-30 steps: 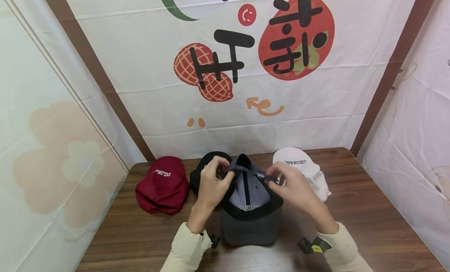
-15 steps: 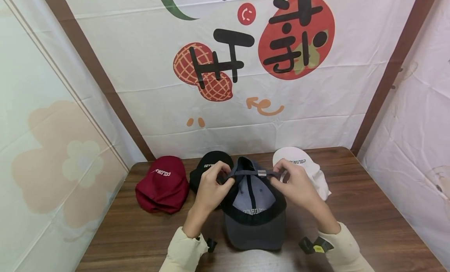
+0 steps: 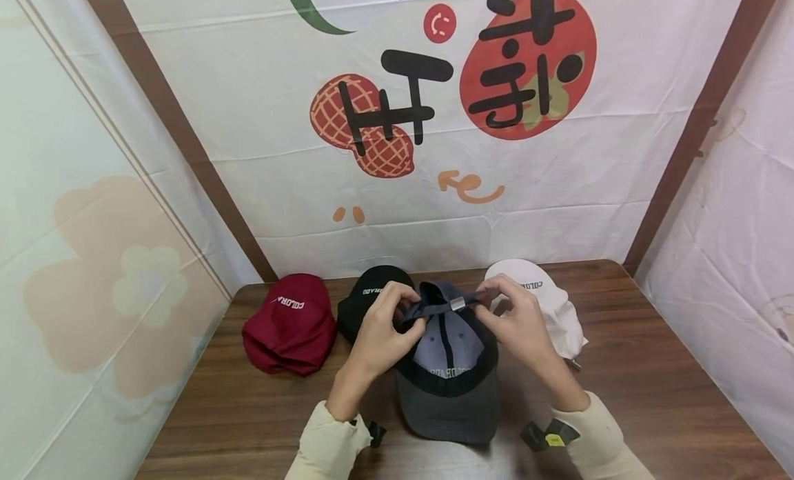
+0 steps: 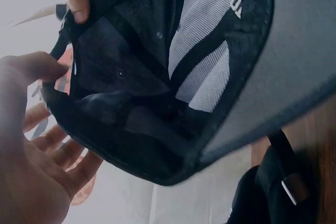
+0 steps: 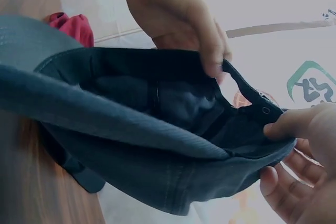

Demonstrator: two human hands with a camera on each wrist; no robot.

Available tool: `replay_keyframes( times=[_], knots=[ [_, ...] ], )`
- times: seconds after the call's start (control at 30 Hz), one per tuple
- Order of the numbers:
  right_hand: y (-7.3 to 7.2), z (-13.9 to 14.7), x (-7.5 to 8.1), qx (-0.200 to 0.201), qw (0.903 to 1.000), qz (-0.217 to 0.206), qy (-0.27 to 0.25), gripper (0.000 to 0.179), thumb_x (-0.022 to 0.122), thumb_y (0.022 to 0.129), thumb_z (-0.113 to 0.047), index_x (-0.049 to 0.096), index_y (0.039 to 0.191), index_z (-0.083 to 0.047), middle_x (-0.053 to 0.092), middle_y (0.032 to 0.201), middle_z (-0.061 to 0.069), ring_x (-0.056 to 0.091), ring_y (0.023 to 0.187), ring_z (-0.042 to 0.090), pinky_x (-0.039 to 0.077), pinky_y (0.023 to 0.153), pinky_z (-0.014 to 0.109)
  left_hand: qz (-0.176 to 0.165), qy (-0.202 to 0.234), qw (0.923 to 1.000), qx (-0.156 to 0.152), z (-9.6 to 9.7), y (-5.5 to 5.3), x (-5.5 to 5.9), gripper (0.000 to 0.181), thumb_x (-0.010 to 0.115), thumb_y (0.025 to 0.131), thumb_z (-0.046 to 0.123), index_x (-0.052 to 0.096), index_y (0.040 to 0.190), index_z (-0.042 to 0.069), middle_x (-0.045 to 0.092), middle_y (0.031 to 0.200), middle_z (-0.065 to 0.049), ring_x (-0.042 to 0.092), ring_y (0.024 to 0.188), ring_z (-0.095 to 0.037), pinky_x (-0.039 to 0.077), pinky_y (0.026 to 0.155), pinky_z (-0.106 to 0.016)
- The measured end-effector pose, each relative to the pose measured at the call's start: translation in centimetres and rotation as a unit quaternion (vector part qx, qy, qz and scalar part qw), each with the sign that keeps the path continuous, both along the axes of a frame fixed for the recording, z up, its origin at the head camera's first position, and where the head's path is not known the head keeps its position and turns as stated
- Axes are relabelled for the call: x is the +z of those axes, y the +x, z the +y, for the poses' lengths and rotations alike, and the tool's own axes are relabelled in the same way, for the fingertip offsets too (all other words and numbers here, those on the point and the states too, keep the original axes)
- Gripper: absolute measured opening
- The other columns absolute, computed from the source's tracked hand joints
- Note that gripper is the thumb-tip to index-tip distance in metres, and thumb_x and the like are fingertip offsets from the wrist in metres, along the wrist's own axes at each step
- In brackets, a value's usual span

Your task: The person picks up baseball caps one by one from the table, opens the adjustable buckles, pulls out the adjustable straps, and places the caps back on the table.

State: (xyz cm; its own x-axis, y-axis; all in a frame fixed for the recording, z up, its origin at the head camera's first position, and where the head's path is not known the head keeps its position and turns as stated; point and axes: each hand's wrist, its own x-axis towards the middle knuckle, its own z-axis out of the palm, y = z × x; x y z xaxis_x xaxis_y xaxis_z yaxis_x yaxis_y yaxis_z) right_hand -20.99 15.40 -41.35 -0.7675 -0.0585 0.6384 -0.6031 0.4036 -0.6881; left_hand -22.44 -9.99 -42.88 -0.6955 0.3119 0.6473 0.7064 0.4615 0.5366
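Observation:
A dark grey-blue baseball cap [image 3: 449, 414] is held with its inside facing me and its brim pointing down toward me. My left hand [image 3: 380, 332] pinches the rear edge on the left, beside the adjustable strap [image 3: 432, 311]. On the right, my right hand [image 3: 517, 323] pinches the strap's other end, near a small metal buckle [image 3: 457, 303]. The left wrist view looks into the crown, where white mesh backing [image 4: 202, 72] shows behind the lettering. In the right wrist view, thumb and fingers grip the rim near an eyelet [image 5: 265, 110].
A dark red cap [image 3: 291, 328] lies at the left of the wooden table [image 3: 645, 370]. Behind my left hand sits a black cap [image 3: 356, 301], partly hidden. A white cap [image 3: 555, 314] lies behind my right hand. A printed cloth [image 3: 260, 121] hangs behind the table.
The strap sloped down to the right, became level and taut, and now bends with its right end higher. Both hands keep hold of the cap and have come slightly closer together.

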Motion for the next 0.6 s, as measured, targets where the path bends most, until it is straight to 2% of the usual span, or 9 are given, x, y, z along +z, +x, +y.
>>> replay_keyframes(
  times=[0.17, 0.3, 0.47, 0.6],
  knots=[
    [0.0, -0.2, -0.2, 0.017, 0.9997, 0.014, -0.01, 0.027, 0.076, 0.088, 0.011, 0.076, 0.099, -0.014, 0.072, 0.097, 0.001, 0.064, 0.083, 0.004, 0.055, 0.061, 0.023, 0.01, -0.015, 0.9998, -0.001, 0.8, 0.1, 0.1, 0.03, 0.085, 0.091, 0.018, 0.067, 0.115, 0.012, 0.06, 0.122, -0.004, 0.059, 0.101, -0.016, 0.057, 0.083, -0.034],
    [0.0, -0.1, -0.3, 0.031, 0.9993, 0.018, -0.015, 0.028, 0.076, 0.088, 0.012, 0.078, 0.1, -0.013, 0.072, 0.1, 0.002, 0.065, 0.085, 0.004, 0.056, 0.06, 0.024, 0.039, -0.01, 0.9992, 0.007, 1.6, 0.1, 0.5, 0.024, 0.085, 0.092, 0.021, 0.071, 0.109, 0.014, 0.06, 0.122, -0.005, 0.054, 0.106, -0.02, 0.052, 0.085, -0.036],
    [-0.1, -0.2, -0.2, 0.04, 0.9983, 0.038, -0.015, 0.026, 0.077, 0.089, 0.012, 0.079, 0.101, -0.011, 0.073, 0.1, 0.005, 0.064, 0.082, 0.005, 0.057, 0.06, 0.024, 0.085, -0.002, 0.9962, 0.019, 2.7, 0.0, 1.2, 0.01, 0.082, 0.093, 0.02, 0.076, 0.099, 0.016, 0.065, 0.115, -0.004, 0.053, 0.107, -0.023, 0.049, 0.088, -0.039],
    [-0.1, -0.5, -0.2, 0.048, 0.9971, 0.06, -0.007, 0.025, 0.078, 0.088, 0.011, 0.079, 0.101, -0.01, 0.074, 0.098, 0.008, 0.063, 0.078, 0.007, 0.056, 0.059, 0.022, 0.107, 0.0, 0.994, 0.023, 3.6, 0.1, 1.6, 0.008, 0.082, 0.094, 0.021, 0.077, 0.095, 0.016, 0.07, 0.105, 0.0, 0.057, 0.104, -0.021, 0.051, 0.089, -0.039]
  ],
)
